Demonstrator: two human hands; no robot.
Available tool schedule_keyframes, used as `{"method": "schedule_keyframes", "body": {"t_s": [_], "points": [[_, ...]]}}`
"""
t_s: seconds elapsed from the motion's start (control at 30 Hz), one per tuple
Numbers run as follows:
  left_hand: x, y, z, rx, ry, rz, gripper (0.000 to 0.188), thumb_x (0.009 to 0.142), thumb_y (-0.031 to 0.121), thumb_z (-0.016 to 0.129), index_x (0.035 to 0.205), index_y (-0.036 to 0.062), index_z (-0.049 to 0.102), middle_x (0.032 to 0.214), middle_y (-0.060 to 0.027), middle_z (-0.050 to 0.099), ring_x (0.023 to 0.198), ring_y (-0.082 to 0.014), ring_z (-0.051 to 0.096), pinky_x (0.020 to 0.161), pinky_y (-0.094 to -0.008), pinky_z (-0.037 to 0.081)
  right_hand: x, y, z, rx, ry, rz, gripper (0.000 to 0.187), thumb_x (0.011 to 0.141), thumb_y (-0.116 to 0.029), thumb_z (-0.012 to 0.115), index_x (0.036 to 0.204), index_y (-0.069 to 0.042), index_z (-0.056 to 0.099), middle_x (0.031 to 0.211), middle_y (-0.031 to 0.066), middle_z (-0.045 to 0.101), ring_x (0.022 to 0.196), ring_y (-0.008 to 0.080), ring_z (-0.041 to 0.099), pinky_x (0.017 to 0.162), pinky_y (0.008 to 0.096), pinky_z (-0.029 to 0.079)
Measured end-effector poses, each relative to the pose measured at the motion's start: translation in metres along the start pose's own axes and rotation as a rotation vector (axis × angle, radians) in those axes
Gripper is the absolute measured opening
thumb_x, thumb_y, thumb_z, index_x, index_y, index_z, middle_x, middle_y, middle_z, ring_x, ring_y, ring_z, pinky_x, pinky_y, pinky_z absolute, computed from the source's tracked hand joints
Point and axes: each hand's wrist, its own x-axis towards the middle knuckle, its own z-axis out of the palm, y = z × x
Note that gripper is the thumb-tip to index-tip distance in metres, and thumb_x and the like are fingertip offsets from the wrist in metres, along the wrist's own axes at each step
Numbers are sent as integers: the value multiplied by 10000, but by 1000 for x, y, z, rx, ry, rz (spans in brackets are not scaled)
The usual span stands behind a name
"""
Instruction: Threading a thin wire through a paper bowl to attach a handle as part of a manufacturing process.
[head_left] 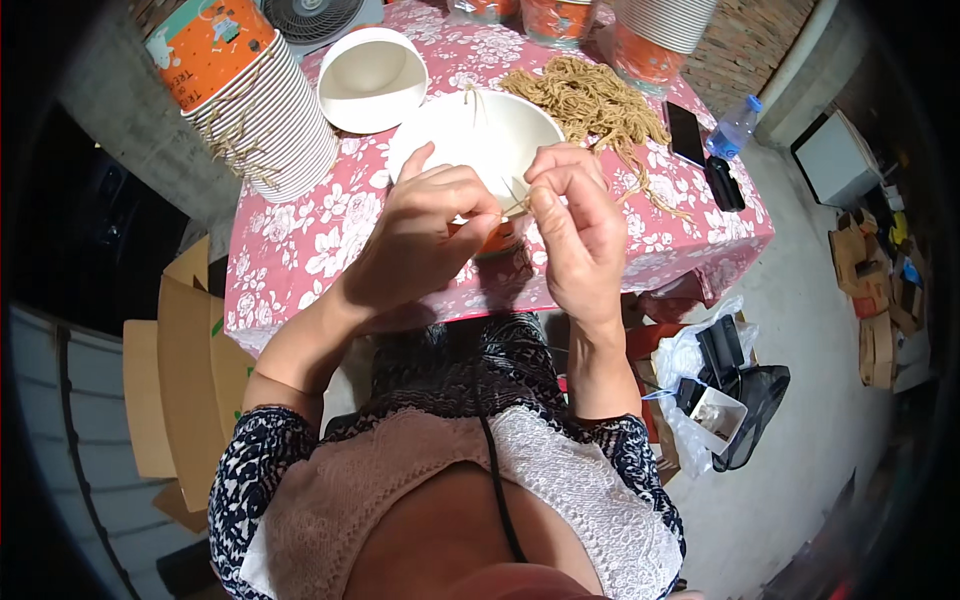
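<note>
In front of me on the table stands a paper bucket (470, 140), white inside and orange outside, its mouth tilted toward me. A piece of tan twine (515, 203) lies at its near rim. My right hand (580, 225) pinches this twine between thumb and forefinger. My left hand (425, 225) is closed at the same spot, thumb and forefinger pressed together by the rim; the twine between them is largely hidden. Another bit of twine (474, 98) shows at the bucket's far rim. Behind the bucket's right side lies a heap of tan twine (590, 105).
A leaning stack of buckets (260, 120) with twine handles stands left, beside a single white bucket (372, 80). A fan (315, 15) and more stacked buckets (665, 40) are at the back. Right lie a phone (685, 133), a water bottle (735, 128) and a black case (724, 184).
</note>
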Motion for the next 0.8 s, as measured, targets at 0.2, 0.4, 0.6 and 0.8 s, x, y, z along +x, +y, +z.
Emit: {"method": "schedule_keyframes", "body": {"t_s": [0.2,0.4,0.6,0.8], "points": [[2,-1,-4,-28,-56,-78,91,856,113,632,787,58,652,781,-44,626,806,-220,632,1126,-599,248,4,7,-7,214,-22,147,183,951,-93,609,797,6,611,968,76,610,952,169,522,867,315,403],[-5,-11,-6,-63,176,0,98,859,99,640,908,31,690,869,-74,655,842,-223,637,1069,-477,375,8,-3,-15,273,16,179,164,969,-121,613,857,-2,633,1036,73,614,979,156,520,894,303,403],[-19,-14,-12,-120,341,-268,305,866,-63,532,1157,-23,615,1197,-109,564,1032,-168,586,899,-266,482,3,-4,-12,258,-97,30,171,970,-136,609,876,6,603,1037,85,618,1028,190,515,927,343,389],[-37,-23,-3,-136,496,-455,247,903,16,562,1148,-9,584,951,-83,601,771,-122,579,677,-263,478,4,-6,-4,42,-145,-139,112,848,-83,668,818,-14,586,962,100,644,997,281,550,924,414,409]]}}
